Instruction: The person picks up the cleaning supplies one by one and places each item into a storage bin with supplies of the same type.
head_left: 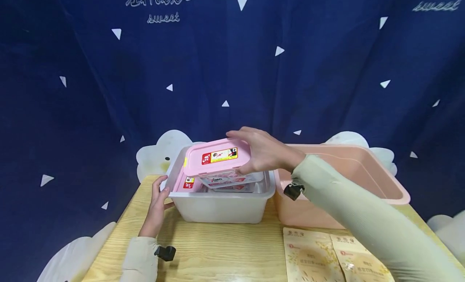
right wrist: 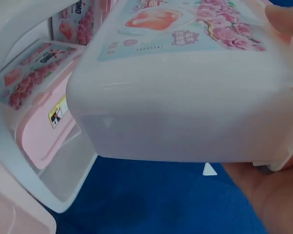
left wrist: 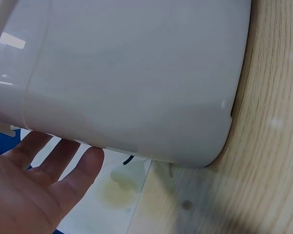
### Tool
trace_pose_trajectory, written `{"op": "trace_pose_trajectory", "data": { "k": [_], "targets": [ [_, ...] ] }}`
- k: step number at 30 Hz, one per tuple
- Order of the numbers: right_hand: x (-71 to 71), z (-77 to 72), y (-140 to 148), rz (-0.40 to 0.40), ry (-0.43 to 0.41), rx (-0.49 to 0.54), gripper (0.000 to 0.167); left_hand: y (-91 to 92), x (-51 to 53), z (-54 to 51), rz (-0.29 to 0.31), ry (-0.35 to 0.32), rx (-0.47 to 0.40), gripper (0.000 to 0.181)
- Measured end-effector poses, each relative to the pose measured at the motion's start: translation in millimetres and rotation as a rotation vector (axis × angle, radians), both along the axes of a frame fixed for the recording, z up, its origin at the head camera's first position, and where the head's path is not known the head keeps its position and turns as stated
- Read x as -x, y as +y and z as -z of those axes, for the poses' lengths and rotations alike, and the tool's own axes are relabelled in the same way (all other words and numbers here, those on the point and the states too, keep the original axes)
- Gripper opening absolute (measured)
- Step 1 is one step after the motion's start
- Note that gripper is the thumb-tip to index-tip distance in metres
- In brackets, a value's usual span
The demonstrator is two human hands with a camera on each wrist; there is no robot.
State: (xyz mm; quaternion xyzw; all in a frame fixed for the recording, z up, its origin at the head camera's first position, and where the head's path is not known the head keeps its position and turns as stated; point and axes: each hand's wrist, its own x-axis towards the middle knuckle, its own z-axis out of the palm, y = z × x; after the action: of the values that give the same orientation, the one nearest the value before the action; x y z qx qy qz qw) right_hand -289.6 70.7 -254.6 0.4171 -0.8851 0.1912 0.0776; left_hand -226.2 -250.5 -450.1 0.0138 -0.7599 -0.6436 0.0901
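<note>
Wooden table, navy curtain; right fingers gripping box, left fingers spread against tub.

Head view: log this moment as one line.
right hand: grips pink-lidded box | left hand: touches white bin | pink-lidded box: over white bin | peach bin: beside it

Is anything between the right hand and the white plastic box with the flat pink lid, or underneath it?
Nothing visible separates the right hand from the pink-lidded box; it grips the box directly. Underneath, similar boxes lie inside the pale grey plastic tub.
</note>
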Motion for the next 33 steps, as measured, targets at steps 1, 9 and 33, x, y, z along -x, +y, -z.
{"op": "trace_pose_trajectory", "data": {
  "k": [1,9,33],
  "targets": [
    [2.4,1.6,-2.5,0.002,-0.007,-0.002,0.092,0.1,-0.2,0.0,0.002,-0.001,0.001,0.052],
    [23.0,15.7,-19.5,0.018,-0.022,0.012,0.09,2.2,-0.1,0.0,0.001,0.002,-0.016,0.052],
    [56.0,51.2,-22.7,0.076,-0.085,0.108,0.085,1.8,2.5,1.6,-0.024,0.027,-0.023,0.051]
  ]
}}
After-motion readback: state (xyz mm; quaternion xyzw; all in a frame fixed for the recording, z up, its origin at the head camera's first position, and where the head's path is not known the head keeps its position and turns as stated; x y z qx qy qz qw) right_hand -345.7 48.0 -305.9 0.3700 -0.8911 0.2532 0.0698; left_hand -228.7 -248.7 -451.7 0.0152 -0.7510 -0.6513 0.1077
